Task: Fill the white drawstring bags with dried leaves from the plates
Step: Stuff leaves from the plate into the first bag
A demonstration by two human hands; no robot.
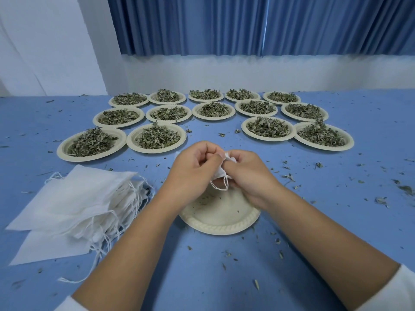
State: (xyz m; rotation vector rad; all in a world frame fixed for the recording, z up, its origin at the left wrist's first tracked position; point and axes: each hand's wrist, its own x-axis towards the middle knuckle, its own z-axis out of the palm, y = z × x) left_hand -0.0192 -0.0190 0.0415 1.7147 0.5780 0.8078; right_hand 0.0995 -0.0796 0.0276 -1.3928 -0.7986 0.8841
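Observation:
My left hand (193, 167) and my right hand (249, 173) meet above a nearly bare cream plate (219, 223). Between them they grip a white drawstring bag (221, 172), bunched up, its string loop hanging down. Most of the bag is hidden by my fingers. A stack of flat white drawstring bags (71, 205) lies to the left. Several cream plates heaped with dried leaves, such as the nearest plate of leaves (156, 136), stand in rows farther back.
The blue table (336, 221) is strewn with leaf crumbs, thickest on the right. Behind the plates are a white wall ledge (247, 72) and a blue curtain (247, 23). More leaf plates sit at the right (323, 135) and left (91, 143).

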